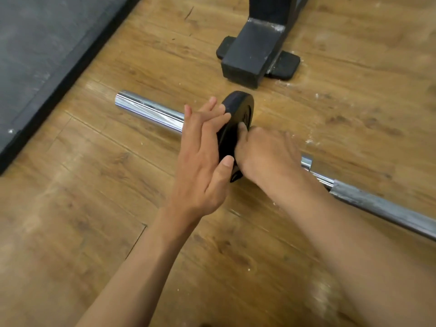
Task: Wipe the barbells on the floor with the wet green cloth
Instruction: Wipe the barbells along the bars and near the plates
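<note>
Barbell (151, 110) lies flat on wooden plank floor (94, 208), chrome sleeve end pointing upper left, knurled shaft (377, 204) running off lower right. Black weight plate (238, 107) stands upright on sleeve. Left hand (203, 159): fingers straight, flat against plate's left face, thumb on rim. Right hand (266, 152): curled at plate's right face, thumb pressed on it; what fingers close round is hidden, cannot tell. Raised marks on plate unreadable. Dark mat (35, 55) upper left; black steel frame foot (250, 57) on rubber pad (285, 64) beyond plate. White specks (311, 138) scattered on floor.
</note>
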Motion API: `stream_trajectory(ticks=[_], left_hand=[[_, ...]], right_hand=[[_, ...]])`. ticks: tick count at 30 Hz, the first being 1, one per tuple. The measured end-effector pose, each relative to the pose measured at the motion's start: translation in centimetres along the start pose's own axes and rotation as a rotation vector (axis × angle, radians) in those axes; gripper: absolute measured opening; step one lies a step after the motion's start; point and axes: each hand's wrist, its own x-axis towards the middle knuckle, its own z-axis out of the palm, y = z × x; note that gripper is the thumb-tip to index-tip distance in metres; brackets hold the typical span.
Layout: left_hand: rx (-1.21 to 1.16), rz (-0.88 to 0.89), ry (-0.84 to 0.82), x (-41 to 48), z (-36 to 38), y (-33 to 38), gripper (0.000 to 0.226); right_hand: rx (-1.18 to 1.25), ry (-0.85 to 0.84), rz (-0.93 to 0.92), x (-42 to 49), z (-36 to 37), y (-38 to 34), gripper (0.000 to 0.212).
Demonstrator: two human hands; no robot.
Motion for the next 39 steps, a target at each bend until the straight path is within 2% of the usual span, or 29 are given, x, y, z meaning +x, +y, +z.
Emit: stream_trajectory(ticks=[2,5,8,11,14,18,19,22,23,25,27,29,33,35,36,39], left_hand=[[0.029,-0.007,-0.02,-0.3,-1.0,0.7,0.069],[0.055,0.006,-0.172,0.8,-2.7,1.1,0.06],[0.133,-0.007,-0.306,1.6,-3.5,1.1,0.059],[0.167,-0.002,-0.354,0.3,-4.1,1.3,0.058],[0.172,-0.012,-0.353,-2.2,-5.1,1.3,0.06],[0.16,0.013,-0.314,-5.2,-6.0,1.6,0.061],[0.16,0.034,-0.296,-6.0,-6.1,1.6,0.059],[0.144,0.081,-0.224,-8.2,-6.6,1.3,0.061],[0.134,0.088,-0.208,-8.7,-6.7,1.2,0.064],[0.129,0.1,-0.195,-9.0,-6.7,1.0,0.065],[0.127,0.094,-0.203,-8.5,-6.5,1.0,0.06],[0.117,0.069,-0.225,-7.5,-6.3,1.0,0.056],[0.106,0.035,-0.244,-4.4,-5.7,0.7,0.047],[0.102,0.044,-0.236,-2.8,-5.3,0.7,0.046],[0.111,0.054,-0.216,-2.3,-5.1,0.8,0.047],[0.154,0.038,-0.134,-2.7,-4.4,0.4,0.048]], right_hand=[[-0.049,0.026,-0.055,-0.8,0.4,-0.2,0.06],[-0.123,0.111,-0.152,-4.8,2.4,0.8,0.051],[-0.09,0.029,-0.143,-7.4,3.4,1.1,0.055],[-0.058,-0.01,-0.09,-6.6,3.5,0.5,0.051],[-0.03,-0.165,-0.08,-5.0,3.0,0.2,0.047],[-0.056,-0.097,-0.135,-10.0,4.9,0.4,0.046],[-0.095,-0.106,-0.164,-12.1,5.8,0.6,0.049],[-0.23,-0.1,-0.306,-15.9,8.2,0.9,0.081],[-0.232,-0.121,-0.315,-16.1,8.3,0.8,0.086],[-0.138,-0.167,-0.253,-15.0,7.3,-0.1,0.079],[-0.011,-0.162,-0.142,-12.3,6.0,-0.7,0.059],[-0.021,-0.198,-0.117,-10.9,5.4,-1.0,0.051],[-0.219,-0.08,-0.282,-14.8,7.6,0.0,0.08],[-0.201,0.015,-0.326,-14.4,7.9,0.9,0.084],[-0.168,0.028,-0.314,-13.4,7.5,1.0,0.081],[-0.032,-0.07,-0.164,-8.8,5.0,-0.1,0.06]])
